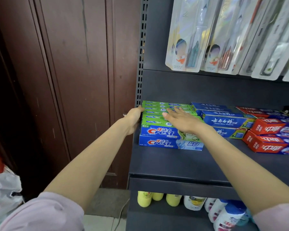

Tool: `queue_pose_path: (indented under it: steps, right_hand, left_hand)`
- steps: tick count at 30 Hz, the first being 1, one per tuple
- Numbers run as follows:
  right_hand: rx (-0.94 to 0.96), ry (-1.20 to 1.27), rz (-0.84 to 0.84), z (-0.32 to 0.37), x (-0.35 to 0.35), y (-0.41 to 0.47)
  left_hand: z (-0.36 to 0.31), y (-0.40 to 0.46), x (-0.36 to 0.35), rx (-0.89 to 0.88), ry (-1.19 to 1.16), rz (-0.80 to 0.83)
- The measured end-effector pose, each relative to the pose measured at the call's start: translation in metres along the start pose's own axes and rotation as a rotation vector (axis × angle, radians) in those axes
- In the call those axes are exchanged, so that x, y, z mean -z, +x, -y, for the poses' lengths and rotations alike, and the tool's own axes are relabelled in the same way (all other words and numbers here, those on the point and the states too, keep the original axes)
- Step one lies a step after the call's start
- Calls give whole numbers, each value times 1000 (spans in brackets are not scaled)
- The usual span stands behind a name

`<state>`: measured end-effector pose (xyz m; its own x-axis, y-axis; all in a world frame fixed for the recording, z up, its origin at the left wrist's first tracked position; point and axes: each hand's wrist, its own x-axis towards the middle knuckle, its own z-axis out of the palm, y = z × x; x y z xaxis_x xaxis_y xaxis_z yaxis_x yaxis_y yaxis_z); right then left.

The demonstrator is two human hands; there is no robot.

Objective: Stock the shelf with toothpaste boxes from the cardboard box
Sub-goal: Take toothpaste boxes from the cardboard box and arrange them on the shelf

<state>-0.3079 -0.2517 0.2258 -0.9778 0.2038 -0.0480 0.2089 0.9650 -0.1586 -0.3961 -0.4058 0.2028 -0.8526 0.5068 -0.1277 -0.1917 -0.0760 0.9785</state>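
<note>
The dark shelf [173,162] is carrying stacked green-and-blue Crest boxes [158,133] at its left, blue boxes [227,121] beside them, red boxes [272,139] rightmost.

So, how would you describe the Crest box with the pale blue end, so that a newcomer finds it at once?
Look at the dark metal shelf below the hanging toothbrush packs. At its far left stands the green and blue Crest stack, with both hands on it. The box you want is the bottom front one: its right end is pale blue, while the box above it ends in green.
</note>
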Motion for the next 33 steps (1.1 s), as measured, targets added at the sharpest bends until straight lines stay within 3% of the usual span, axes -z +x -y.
queue_pose_path:
  steps: [7, 10, 16, 23, 27, 30, 33]
  right_hand:
    - [10, 32, -24, 6, 2, -7]
    - [53, 14, -109, 7, -2, -20]
    - [83, -40, -96, 12, -5, -21]
    - [100, 8, -153, 11, -7, -23]
    - [51, 114, -396, -3, -9, -41]
    - [51, -17, -264, -26, -8, -58]
    - [49, -62, -182, -50, -8, -64]
  left_hand:
    - [-1, 0, -1, 3, 104, -65]
    - [-4, -2, -3, -11, 186, -122]
    - [-6, -9, -1, -17, 81, -65]
    - [-6, -14, -3, -16, 138, -114]
    - [-6, -24, -17, -324, 637, -273]
    - [-7, -42, -28, -573, 1090, -190]
    - [0, -52, -35, -506, 1607, -14]
